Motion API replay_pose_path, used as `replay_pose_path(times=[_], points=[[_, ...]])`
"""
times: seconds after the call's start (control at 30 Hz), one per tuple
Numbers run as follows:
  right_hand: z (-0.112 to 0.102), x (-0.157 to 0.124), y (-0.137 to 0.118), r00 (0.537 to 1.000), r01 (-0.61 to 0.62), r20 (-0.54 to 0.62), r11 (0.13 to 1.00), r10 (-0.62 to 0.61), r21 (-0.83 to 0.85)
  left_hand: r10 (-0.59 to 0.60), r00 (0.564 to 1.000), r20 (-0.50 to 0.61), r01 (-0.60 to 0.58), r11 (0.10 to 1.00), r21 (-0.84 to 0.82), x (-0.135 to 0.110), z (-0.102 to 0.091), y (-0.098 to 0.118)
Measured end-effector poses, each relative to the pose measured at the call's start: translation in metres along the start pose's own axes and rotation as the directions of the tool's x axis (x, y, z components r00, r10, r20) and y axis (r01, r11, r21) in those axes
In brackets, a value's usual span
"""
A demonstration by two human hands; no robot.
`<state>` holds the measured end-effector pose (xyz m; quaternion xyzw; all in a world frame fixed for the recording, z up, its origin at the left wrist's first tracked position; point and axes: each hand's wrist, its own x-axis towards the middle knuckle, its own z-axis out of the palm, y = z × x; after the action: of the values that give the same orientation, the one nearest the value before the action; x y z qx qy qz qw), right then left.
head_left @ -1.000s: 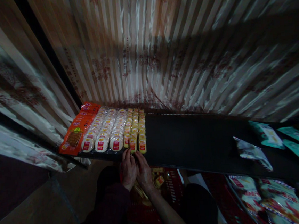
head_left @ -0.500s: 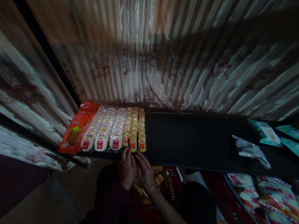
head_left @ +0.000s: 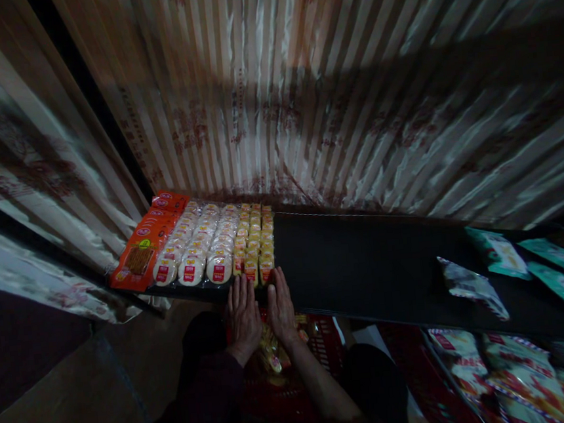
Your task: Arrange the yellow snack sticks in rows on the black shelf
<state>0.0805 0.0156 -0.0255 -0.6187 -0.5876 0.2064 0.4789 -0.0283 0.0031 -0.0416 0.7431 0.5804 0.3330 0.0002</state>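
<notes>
Rows of small yellow snack packets (head_left: 256, 243) lie on a black shelf (head_left: 366, 270), beside rows of round white packets (head_left: 201, 245) and orange packs (head_left: 144, 246) at the left end. My left hand (head_left: 241, 314) lies flat at the shelf's front edge, fingers stretched toward the yellow packets. My right hand (head_left: 281, 307) rests flat next to it, fingertips touching the front of the rightmost yellow row. Neither hand holds anything.
A red basket (head_left: 319, 359) with more small packets sits below my hands. Green packs (head_left: 503, 255) and a silvery pack (head_left: 471, 284) lie at the shelf's right end. Red-and-white bags (head_left: 517, 362) fill a lower shelf. A striped curtain (head_left: 301, 91) hangs behind.
Both hands have spread apart and moved forward onto the shelf edge, flattening against the front of the yellow rows. The front packets sit slightly further back.
</notes>
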Motion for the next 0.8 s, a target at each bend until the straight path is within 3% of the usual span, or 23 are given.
replay_pose_path(times=[0.23,0.63,0.8], points=[[0.001,0.005,-0.002,0.996,-0.094,0.008,0.996,0.094,0.008,0.068,0.996,0.060,-0.071,0.997,0.044,0.002,0.004,0.000],[0.004,0.018,0.013,0.999,0.021,-0.043,0.996,-0.025,-0.085,0.058,0.996,0.068,-0.052,0.995,-0.080,0.009,0.002,-0.006],[0.005,0.027,0.009,0.998,-0.030,-0.049,1.000,0.029,-0.009,0.106,0.994,0.034,-0.105,0.994,-0.036,0.017,0.001,-0.009]])
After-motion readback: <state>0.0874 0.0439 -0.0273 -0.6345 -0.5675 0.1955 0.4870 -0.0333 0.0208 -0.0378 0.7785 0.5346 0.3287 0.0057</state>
